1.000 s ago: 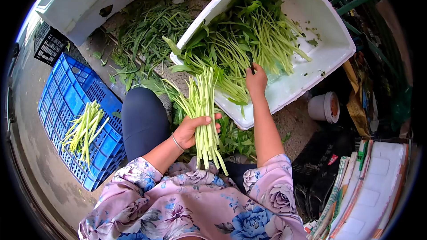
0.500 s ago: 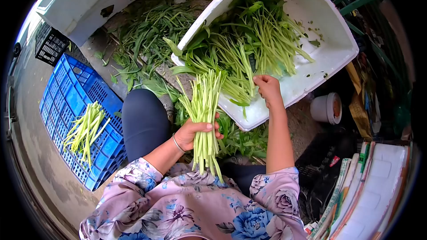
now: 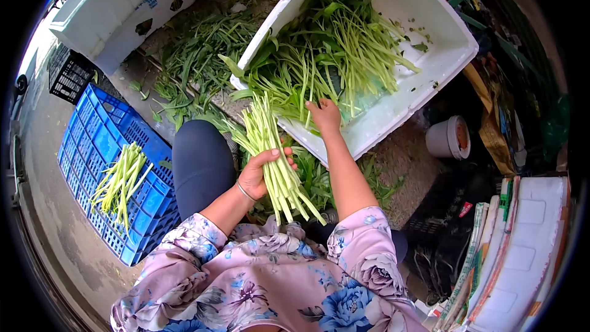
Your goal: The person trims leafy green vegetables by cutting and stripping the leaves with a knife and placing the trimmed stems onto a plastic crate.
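Observation:
My left hand (image 3: 261,172) is wrapped round a bundle of pale green stems (image 3: 270,138), held tilted in front of my lap. My right hand (image 3: 324,115) reaches over the near edge of the white foam box (image 3: 381,138), its fingers closed at the lower ends of stems there; just what they pinch is too small to make out. Inside the box lies a heap of leafy green vegetables (image 3: 362,46), leaves to the back left and stems toward the right. A smaller pile of cut stems (image 3: 120,178) rests on the upturned blue crate (image 3: 86,147) at the left.
Loose leaves (image 3: 203,52) cover the ground left of the box. Another foam box (image 3: 117,18) and a black crate (image 3: 69,74) stand at the back left. At the right are a white bucket (image 3: 447,137), a black bag (image 3: 442,221) and stacked foam panels (image 3: 522,252).
My right hand has moved left along the box's near side. The bundle in my left hand has tilted, its lower ends swinging right. The view has shifted slightly.

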The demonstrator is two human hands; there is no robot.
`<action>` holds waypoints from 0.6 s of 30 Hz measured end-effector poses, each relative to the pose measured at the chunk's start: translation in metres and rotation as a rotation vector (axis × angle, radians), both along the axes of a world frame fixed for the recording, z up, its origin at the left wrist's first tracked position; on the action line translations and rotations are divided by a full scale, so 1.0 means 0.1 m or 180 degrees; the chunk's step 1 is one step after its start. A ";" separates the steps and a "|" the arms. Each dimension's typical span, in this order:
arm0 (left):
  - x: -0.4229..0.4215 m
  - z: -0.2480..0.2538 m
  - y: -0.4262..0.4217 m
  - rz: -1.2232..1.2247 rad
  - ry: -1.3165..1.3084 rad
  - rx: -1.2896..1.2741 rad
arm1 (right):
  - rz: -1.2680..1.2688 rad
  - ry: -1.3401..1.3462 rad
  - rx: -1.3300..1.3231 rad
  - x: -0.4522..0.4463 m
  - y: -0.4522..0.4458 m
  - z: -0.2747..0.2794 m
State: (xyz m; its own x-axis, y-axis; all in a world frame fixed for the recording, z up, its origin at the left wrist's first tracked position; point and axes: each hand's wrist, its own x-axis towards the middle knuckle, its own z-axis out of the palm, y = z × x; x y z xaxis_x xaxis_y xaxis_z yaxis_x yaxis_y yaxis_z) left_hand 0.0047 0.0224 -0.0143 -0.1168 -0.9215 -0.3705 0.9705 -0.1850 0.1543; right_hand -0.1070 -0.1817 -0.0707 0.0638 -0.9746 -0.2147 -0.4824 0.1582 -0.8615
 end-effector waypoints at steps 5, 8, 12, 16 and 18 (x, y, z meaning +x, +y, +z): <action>0.07 -0.01 0.02 -0.0027 -0.0079 -0.0169 | 0.0612 0.1251 -0.0139 0.24 -0.13 0.03; 0.12 0.05 0.00 0.0048 -0.0069 -0.0187 | 0.0897 0.1083 -0.0156 0.24 -0.21 0.07; 0.11 0.02 -0.02 0.0010 -0.0007 -0.0238 | 0.0453 -0.1610 0.1551 0.00 -0.09 0.89; 0.07 0.03 -0.02 -0.0061 -0.0056 -0.0217 | 0.0646 -0.2450 0.1877 -0.40 -0.02 1.41; 0.06 0.01 -0.02 -0.0091 -0.0051 -0.0226 | 0.0731 -0.2530 0.1706 -0.57 0.17 1.67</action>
